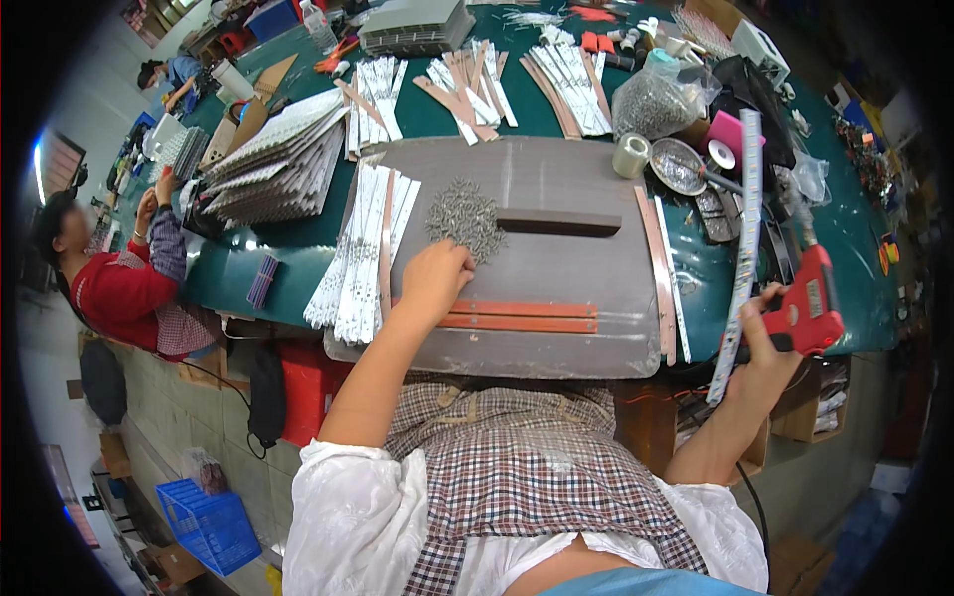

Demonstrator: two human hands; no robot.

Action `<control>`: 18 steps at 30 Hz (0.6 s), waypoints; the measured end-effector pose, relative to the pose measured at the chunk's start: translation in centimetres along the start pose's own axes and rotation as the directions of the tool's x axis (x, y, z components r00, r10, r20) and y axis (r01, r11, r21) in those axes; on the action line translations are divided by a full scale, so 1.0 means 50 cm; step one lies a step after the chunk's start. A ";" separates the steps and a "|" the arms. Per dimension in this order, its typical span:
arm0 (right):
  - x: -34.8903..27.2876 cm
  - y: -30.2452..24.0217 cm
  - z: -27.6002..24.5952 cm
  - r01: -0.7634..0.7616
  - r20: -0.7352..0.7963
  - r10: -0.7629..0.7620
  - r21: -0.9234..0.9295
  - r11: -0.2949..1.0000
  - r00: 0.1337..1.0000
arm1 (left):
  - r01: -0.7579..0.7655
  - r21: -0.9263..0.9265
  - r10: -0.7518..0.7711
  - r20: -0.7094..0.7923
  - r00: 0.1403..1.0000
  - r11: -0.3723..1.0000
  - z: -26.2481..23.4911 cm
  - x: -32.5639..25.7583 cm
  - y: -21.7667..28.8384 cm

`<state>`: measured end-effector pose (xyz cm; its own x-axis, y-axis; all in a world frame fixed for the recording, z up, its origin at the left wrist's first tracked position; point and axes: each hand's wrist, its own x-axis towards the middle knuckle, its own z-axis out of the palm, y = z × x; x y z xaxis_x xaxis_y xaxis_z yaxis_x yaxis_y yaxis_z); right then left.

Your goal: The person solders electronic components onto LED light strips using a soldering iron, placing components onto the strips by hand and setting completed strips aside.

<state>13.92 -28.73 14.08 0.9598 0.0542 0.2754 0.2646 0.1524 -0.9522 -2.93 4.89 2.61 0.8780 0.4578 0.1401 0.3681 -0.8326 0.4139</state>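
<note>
At the near edge of a heap of small metal screws (465, 214), my left hand (434, 281) has its fingertips pinched together. Whatever is between them, if anything, is too small to make out. Off to the right, my right hand (763, 343) is closed around a red pistol-grip power tool (815, 303), its tip pointing up and away. A long white strip with small light-coloured dots (742, 258) is also in that hand, tilted nearly upright. Two orange-red bars (527, 316) lie side by side on the grey board (556, 273), close to my left forearm.
White strips (360, 263) lie left on the board; a dark bar (561, 223) rests beside the screws. Stacked panels (283, 149) stand farther left. A bag of screws (651, 99), a tape roll (631, 156) and a metal dish (678, 164) are right. A co-worker (119, 278) sits left.
</note>
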 end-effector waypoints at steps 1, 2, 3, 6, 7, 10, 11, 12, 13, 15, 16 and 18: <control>-0.001 0.003 0.012 -0.025 0.049 0.024 0.011 1.000 0.998 | 0.003 0.006 -0.003 -0.012 1.000 1.000 -0.005 -0.006 0.000; -0.003 0.010 0.022 -0.051 0.072 0.049 0.018 0.999 0.996 | -0.025 0.048 0.025 0.002 1.000 0.999 -0.006 -0.006 0.004; -0.006 0.019 0.033 -0.077 0.097 0.074 0.024 0.997 0.993 | -0.052 0.088 0.051 0.016 0.999 0.995 -0.005 -0.007 0.008; -0.010 0.051 0.063 -0.231 0.200 0.219 0.040 0.972 0.955 | -0.085 0.186 0.096 -0.046 0.994 0.979 0.015 -0.018 0.005; -0.010 0.060 0.077 -0.290 0.250 0.266 0.061 0.955 0.931 | -0.080 0.187 0.091 -0.052 0.994 0.979 0.014 -0.020 0.010; -0.014 0.079 0.119 -0.378 0.379 0.351 -0.001 0.926 0.857 | -0.051 0.213 0.084 -0.151 0.985 0.976 0.009 -0.025 0.042; -0.017 0.090 0.131 -0.374 0.413 0.341 0.000 0.927 0.845 | -0.007 0.066 0.021 -0.208 0.978 0.998 0.002 -0.025 0.060; -0.025 0.093 0.145 -0.384 0.428 0.351 -0.010 0.923 0.833 | 0.030 -0.085 -0.051 -0.253 0.966 0.996 -0.007 -0.027 0.077; -0.031 0.094 0.162 -0.396 0.447 0.363 -0.021 0.918 0.817 | 0.039 -0.085 -0.059 -0.251 0.966 0.996 -0.018 -0.029 0.095; -0.044 0.095 0.187 -0.425 0.497 0.384 -0.034 0.905 0.778 | 0.195 -0.606 -0.329 -0.116 0.937 0.771 -0.036 -0.030 0.122; -0.053 0.095 0.195 -0.452 0.542 0.403 -0.048 0.891 0.737 | 0.206 -0.609 -0.332 -0.101 0.938 0.766 -0.040 -0.030 0.128; -0.081 0.100 0.210 -0.414 0.561 0.371 -0.056 0.909 0.740 | 0.119 -0.862 -0.367 -0.082 0.927 0.493 -0.043 -0.039 0.132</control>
<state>10.35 -17.84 9.57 0.7557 0.6506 -0.0757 -0.1515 0.0612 -0.9866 -2.89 -0.83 7.01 0.6535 0.7551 0.0518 0.0219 -0.0873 0.9959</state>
